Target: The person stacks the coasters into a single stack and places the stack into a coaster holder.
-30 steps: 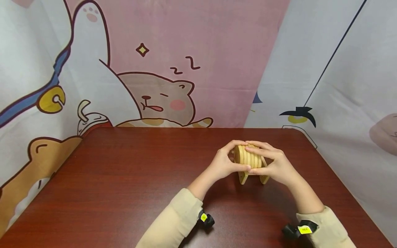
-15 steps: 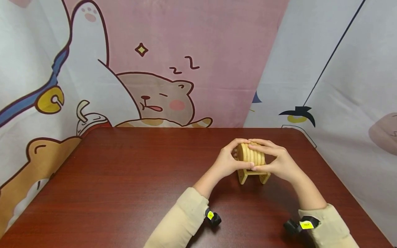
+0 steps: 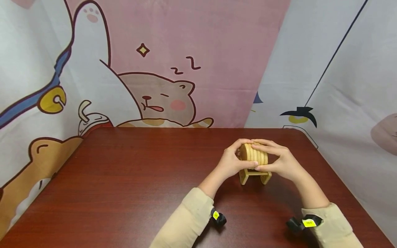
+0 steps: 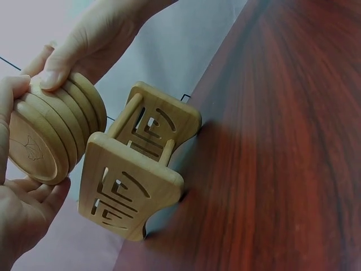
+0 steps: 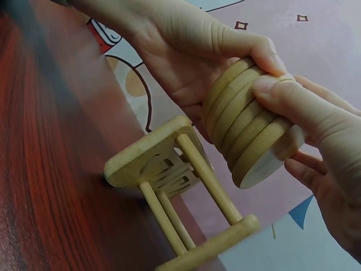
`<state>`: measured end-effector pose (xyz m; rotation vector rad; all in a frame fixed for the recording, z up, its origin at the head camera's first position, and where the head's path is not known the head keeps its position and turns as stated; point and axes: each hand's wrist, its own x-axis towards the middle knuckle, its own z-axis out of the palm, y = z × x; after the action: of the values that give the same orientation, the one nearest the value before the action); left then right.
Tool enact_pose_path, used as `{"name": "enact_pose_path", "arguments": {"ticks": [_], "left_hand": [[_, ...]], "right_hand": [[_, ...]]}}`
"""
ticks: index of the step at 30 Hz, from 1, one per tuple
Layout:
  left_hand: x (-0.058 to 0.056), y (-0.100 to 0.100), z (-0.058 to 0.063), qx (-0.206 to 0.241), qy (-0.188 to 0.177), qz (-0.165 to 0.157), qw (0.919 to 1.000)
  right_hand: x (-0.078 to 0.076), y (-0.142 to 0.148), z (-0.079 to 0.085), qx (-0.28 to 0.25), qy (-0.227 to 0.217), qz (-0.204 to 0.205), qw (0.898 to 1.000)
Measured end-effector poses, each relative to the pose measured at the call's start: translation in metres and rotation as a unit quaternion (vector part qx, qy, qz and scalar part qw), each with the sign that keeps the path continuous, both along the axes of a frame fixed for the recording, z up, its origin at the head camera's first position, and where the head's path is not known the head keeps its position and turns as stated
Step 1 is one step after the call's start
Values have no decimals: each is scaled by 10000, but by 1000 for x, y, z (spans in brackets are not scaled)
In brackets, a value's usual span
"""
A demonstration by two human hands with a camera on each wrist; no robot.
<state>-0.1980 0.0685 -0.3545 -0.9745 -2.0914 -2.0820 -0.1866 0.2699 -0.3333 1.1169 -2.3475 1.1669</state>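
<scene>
Several round wooden coasters [image 3: 256, 155] are pressed together in one stack between both hands, just above a wooden coaster holder [image 4: 128, 189]. My left hand [image 3: 231, 162] grips the stack from the left, thumb below and fingers over the top. From the other side my right hand [image 3: 283, 162] holds the same coasters, its thumb meeting the left one. An engraved drawing marks the outer face of the end coaster [image 4: 31, 148] in the left wrist view. The holder stands upright on the table, with cut-out side panels joined by round rods [image 5: 208, 178]; its slot shows no coasters.
The dark red-brown wooden table [image 3: 130, 186] stretches far to the left of the hands. Behind it hangs a cartoon-printed cloth [image 3: 217, 69], which continues along the right side. Each sleeve cuff carries a small black wrist camera [image 3: 219, 218].
Both hands and the coaster stack have shifted slightly right and up over the holder, so more of the holder's front rod shows. The holder has stayed in place.
</scene>
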Motion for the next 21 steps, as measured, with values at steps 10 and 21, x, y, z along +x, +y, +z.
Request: {"name": "enact_pose_path", "arguments": {"ticks": [10,21], "left_hand": [[0,4,2,-223,145,167,9995],[-2,10,0,-309,105,194,9993]], "right_hand": [[-3,4,-2,52,41,-49,10000],[-6,10,-5,-20,58,37,10000]]}}
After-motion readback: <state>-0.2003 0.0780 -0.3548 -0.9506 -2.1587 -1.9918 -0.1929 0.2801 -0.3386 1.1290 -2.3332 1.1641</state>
